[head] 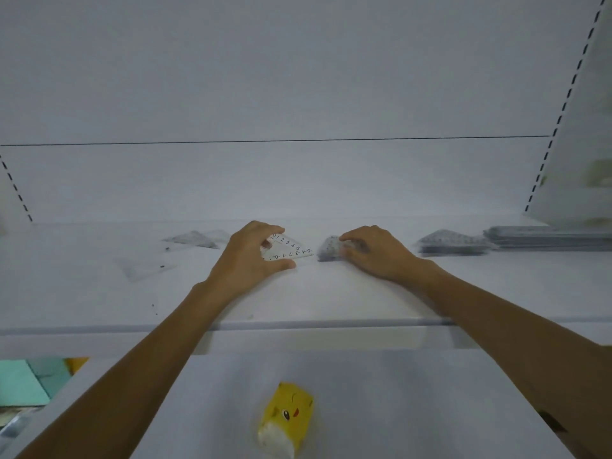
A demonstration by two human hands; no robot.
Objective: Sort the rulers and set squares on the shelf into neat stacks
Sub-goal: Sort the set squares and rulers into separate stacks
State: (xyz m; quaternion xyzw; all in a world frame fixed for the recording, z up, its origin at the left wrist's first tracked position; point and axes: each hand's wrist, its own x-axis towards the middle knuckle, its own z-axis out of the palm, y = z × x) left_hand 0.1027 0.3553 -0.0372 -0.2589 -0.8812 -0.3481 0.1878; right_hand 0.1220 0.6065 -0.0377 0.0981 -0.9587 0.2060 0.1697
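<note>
Both hands are on the white shelf (298,293). My left hand (246,256) grips a small clear set square (291,250) with black numbers, fingers on its top and thumb under its lower edge. My right hand (371,251) holds a small stack of set squares (329,248), blurred, with fingers curled over it. To the right lie a stack of set squares (450,243) and a stack of rulers (546,238). Loose clear set squares (195,240) and a clear ruler piece (145,268) lie to the left.
The shelf's back panel (298,180) rises just behind the hands, with slotted uprights (543,173) at both sides. On the lower shelf sit a yellow cartoon-face packet (284,419) and teal items (23,382) at the left.
</note>
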